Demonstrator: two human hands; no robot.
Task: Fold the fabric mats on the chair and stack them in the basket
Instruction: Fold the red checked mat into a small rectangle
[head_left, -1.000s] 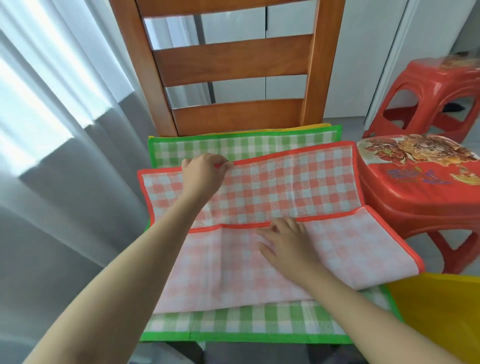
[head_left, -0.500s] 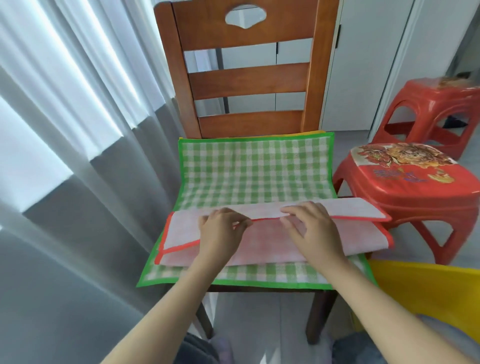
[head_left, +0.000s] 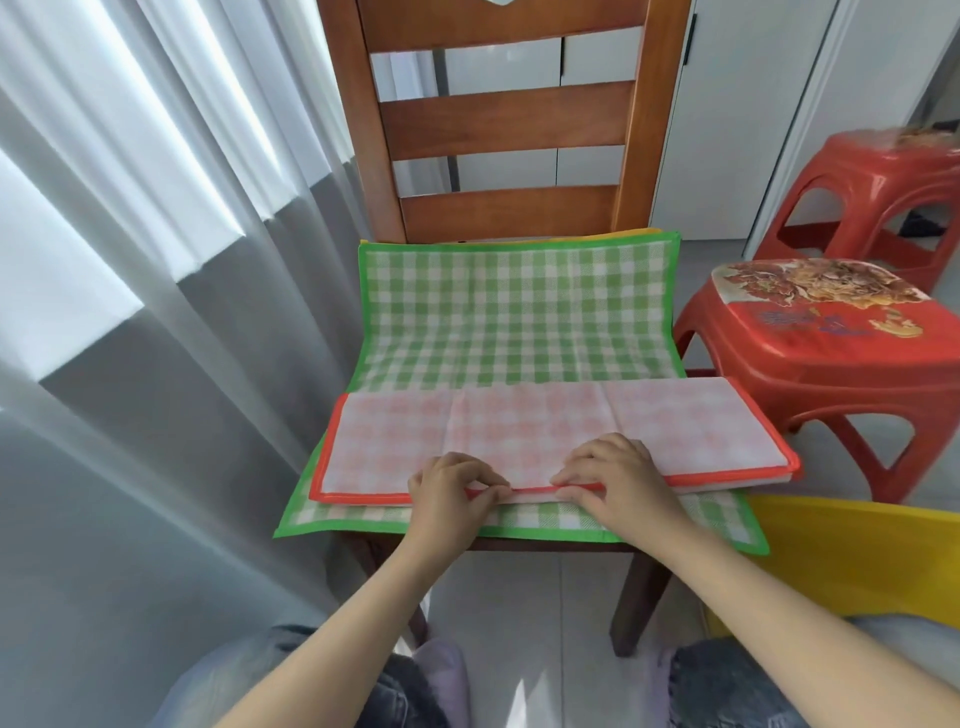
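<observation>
A red-edged checked mat (head_left: 545, 431) lies folded into a long strip, pale side up, across the front of the wooden chair (head_left: 506, 119). Under it a green checked mat (head_left: 519, 312) is spread flat over the seat, and a sliver of a yellow mat (head_left: 631, 235) shows at its back edge. My left hand (head_left: 449, 491) and my right hand (head_left: 615, 480) pinch the red mat's near edge, side by side at its middle. The yellow basket (head_left: 852, 556) is at the lower right, only part of it in view.
A red plastic stool (head_left: 831, 358) with a printed top stands right of the chair, with a second red stool (head_left: 878, 192) behind it. Grey and white curtains (head_left: 156, 312) hang along the left. My knees show at the bottom edge.
The red mat's far half has been folded over toward me, then folded down again into a narrow strip. Both hands have come to its near edge and the view has pulled back.
</observation>
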